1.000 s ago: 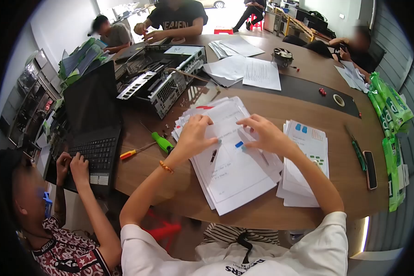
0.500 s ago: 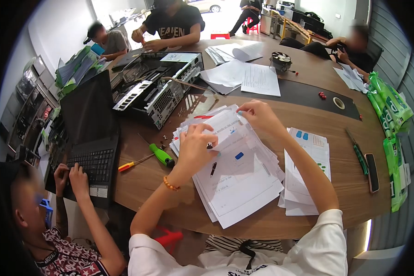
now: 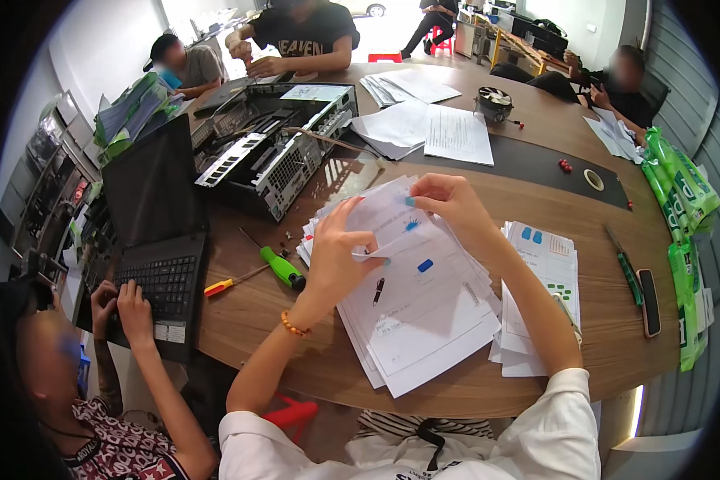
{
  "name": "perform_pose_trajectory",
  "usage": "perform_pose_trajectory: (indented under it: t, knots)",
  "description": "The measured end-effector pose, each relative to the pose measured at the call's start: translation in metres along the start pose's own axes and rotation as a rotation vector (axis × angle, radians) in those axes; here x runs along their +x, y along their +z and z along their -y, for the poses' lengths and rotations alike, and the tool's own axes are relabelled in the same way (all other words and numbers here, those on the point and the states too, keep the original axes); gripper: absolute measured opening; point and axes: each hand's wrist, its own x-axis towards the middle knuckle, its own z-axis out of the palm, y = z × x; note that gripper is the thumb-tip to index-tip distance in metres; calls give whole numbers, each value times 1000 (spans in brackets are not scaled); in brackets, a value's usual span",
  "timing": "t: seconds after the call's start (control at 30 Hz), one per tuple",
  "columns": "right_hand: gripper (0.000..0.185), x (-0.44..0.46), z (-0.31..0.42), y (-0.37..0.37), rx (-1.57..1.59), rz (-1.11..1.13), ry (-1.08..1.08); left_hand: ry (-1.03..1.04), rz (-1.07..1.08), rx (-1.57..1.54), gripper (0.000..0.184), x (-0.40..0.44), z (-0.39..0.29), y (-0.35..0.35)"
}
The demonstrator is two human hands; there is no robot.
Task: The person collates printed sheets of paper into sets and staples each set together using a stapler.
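Observation:
A stack of printed worksheets (image 3: 424, 320) lies on the brown table (image 3: 296, 368), its top page showing a blue shape and a pen picture. My left hand (image 3: 340, 248), with an orange bead bracelet at its wrist, curls round the left side of a lifted sheet (image 3: 384, 216) at the far part of the stack. The far edge of that sheet is pinched between the thumb and fingers of my right hand (image 3: 448, 204). Close to my right forearm lies a second pile of sheets (image 3: 540, 264).
An open computer case (image 3: 288, 152), laptop (image 3: 164, 272), green screwdriver (image 3: 282, 268) and orange screwdriver (image 3: 220, 286) are on the left. A phone (image 3: 649, 304), tape roll (image 3: 594, 180) and fan (image 3: 494, 102) are on the right. A co-worker's hands (image 3: 128, 308) rest at the laptop; other people sit around.
From hovering apart over the stack, my hands have come to the far end of it and taken hold of a sheet, which is now raised and bent.

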Motion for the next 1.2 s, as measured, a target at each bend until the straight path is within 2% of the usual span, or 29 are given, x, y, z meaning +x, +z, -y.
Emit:
perform_pose_trajectory:
  t: [0.03, 0.07, 0.1, 0.13, 0.2, 0.23, 0.3, 0.33, 0.37, 0.43, 0.57, 0.7, 0.77, 0.8, 0.87, 0.9, 0.97, 1.0, 1.03, 1.1, 1.13, 1.17, 1.2]
  knots:
    - [16, -3, 3, -4, 2, 3, 4, 10, 3, -135, 23, 2, 4, 0]
    - [16, -5, 6, -11, -9, 128, -13, 18, 8, -270, 22, 4, 7, 0]
    - [16, -8, 6, -17, -18, 252, -28, 9, 14, -273, 22, 4, 8, -1]
    - [16, -8, 5, -23, -15, 255, -18, 62, 55, -221, 22, 5, 8, -4]
    - [15, -2, 6, -34, 19, 466, 14, 229, 72, -126, 18, 3, 5, -5]
    - [15, 0, 3, -35, 17, 466, 16, 228, 71, -128, 18, 2, 0, -4]
    - [15, 6, -7, -35, -119, 29, 77, 505, -20, 68, 15, 1, -11, 3]
    - [19, 6, -13, -33, -223, -94, 45, 535, -20, 65, 14, -1, -14, 7]
    - [19, 6, -21, -29, -228, -91, 49, 531, -23, 60, 14, -1, -15, 8]
    - [22, 5, -28, -15, -494, -199, -55, 528, 35, 152, 10, -1, -17, 4]
    - [23, 10, -41, 3, -523, -308, -212, 506, 38, 123, 10, -1, -13, 6]
    - [20, 12, -32, 2, -392, -298, -103, 336, 23, -14, 21, -2, -15, 4]
    - [15, 6, -16, -5, -113, -106, 17, 253, 33, -26, 24, -1, -19, -1]
    - [15, 6, -14, -13, -110, -106, 20, 253, -114, 28, 23, 0, -19, -3]
    - [11, 5, -13, -32, -166, 403, -154, 253, -366, 72, 15, 5, -27, -7]
    - [11, 3, -7, -35, -163, 404, -152, 250, -363, 72, 15, 5, -24, -6]
    - [12, -2, 5, -40, -104, 677, -73, 304, -175, -58, 16, 2, -14, -1]
    - [14, -1, 1, -41, -31, 594, -33, 360, -55, -41, 17, -1, -10, 1]
    - [14, 1, -3, -40, -27, 594, -28, 357, -50, -43, 17, -3, -10, 4]
    - [13, 7, -12, -36, -168, 25, 125, 435, -120, 42, 18, -4, -12, 8]
    - [19, 11, -24, -31, -258, -59, -28, 446, -145, 27, 20, -3, -15, 6]
    - [19, 10, -31, -33, -259, -60, -29, 447, -145, 27, 20, -3, -16, 5]
    - [24, 8, -30, -28, -399, -103, -58, 453, -142, 43, 21, -3, -17, 4]
